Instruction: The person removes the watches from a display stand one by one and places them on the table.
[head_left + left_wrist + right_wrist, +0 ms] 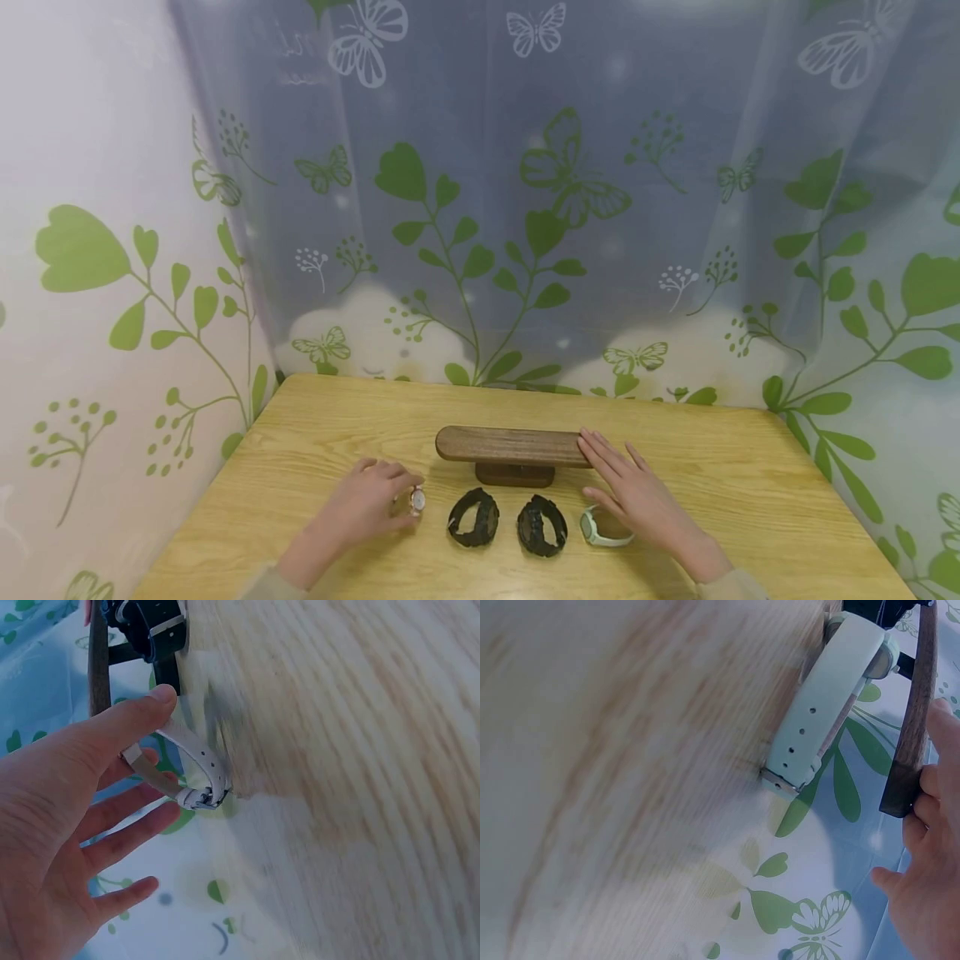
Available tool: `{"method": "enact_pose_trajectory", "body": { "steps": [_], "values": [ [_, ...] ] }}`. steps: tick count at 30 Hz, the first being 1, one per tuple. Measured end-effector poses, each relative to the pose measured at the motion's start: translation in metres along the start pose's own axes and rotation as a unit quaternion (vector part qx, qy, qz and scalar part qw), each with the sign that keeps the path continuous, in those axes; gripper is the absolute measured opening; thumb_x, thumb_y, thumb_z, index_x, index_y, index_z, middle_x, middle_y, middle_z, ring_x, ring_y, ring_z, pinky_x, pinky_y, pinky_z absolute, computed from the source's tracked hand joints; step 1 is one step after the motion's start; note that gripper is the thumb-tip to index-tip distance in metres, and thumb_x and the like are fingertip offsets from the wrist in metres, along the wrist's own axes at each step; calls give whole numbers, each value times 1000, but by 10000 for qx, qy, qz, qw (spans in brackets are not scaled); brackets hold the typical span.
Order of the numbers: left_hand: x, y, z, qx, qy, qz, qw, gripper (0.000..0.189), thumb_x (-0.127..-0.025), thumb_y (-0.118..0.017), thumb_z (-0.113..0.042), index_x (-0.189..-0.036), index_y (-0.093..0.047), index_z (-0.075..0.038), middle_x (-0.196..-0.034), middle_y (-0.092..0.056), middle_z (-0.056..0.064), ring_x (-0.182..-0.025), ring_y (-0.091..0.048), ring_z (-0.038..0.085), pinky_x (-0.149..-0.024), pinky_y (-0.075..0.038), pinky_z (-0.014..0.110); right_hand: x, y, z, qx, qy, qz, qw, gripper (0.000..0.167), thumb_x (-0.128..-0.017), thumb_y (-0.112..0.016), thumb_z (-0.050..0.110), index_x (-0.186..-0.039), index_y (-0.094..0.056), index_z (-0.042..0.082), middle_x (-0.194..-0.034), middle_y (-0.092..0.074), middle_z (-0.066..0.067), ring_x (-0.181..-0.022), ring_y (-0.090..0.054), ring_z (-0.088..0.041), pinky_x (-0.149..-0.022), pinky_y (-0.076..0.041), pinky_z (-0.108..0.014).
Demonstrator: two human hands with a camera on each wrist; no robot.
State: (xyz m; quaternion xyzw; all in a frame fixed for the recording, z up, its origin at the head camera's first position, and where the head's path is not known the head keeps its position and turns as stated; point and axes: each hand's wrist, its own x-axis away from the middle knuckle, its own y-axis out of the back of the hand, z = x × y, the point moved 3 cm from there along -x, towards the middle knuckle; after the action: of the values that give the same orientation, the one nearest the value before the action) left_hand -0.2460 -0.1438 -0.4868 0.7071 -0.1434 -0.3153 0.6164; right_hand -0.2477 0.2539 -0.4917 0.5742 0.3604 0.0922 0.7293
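My left hand [363,504] pinches a small wristwatch [417,500] between thumb and fingers, over the left part of the table. Its white buckled strap [196,754] forms a loop in the left wrist view. The flat fingers of my right hand [645,500] rest on the right end of a dark wooden watch stand [510,446]. Below that hand lies a mint-green watch [589,527], its strap buckled, partly covered by the hand in the head view. Two black watches, one left [474,518] and one right [542,525], sit in front of the stand.
The light wooden table [360,408] carries everything. A blue and white curtain [480,250] with green leaves and butterflies hangs behind its back edge, and similar patterned cloth [112,350] flanks it on the left and right.
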Motion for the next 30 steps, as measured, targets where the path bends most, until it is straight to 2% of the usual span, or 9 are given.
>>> {"method": "enact_pose_trajectory", "body": {
  "steps": [8, 14, 27, 30],
  "values": [
    [-8, -12, -8, -86, -132, -28, 9999, 52, -79, -82, -49, -120, -73, -17, -111, -70, 0, -96, -69, 18, -89, -58, 48, -1, -1, -1, 51, -69, 47, 10000, 73, -98, -65, 35, -157, -35, 6, -162, -35, -13, -146, -38, -33, -120, 12, -26],
    [-12, -20, -13, -61, -192, 121, 9997, 50, -79, -81, -50, -118, -73, -20, -104, -70, -2, -95, -68, 18, -93, -56, 49, 0, -2, -1, 19, -94, 32, 9999, 73, -97, -67, 34, -157, -36, 6, -163, -35, -12, -146, -38, -32, -120, 12, -26],
    [-9, -20, -14, -88, -89, 176, 9998, 56, -80, -80, -51, -123, -71, -16, -117, -72, 5, -106, -68, 25, -96, -54, 52, 0, -1, 1, 1, -193, 147, 9997, 73, -98, -67, 34, -158, -35, 7, -164, -33, -10, -147, -36, -31, -119, 14, -24],
    [-8, -19, -13, -85, -103, 193, 9997, 57, -80, -80, -50, -125, -70, -16, -119, -72, 6, -108, -68, 25, -97, -54, 51, 0, 0, 2, -3, -214, 161, 9996, 73, -98, -67, 33, -158, -35, 7, -164, -33, -10, -147, -36, -31, -121, 10, -28]
  ]
}}
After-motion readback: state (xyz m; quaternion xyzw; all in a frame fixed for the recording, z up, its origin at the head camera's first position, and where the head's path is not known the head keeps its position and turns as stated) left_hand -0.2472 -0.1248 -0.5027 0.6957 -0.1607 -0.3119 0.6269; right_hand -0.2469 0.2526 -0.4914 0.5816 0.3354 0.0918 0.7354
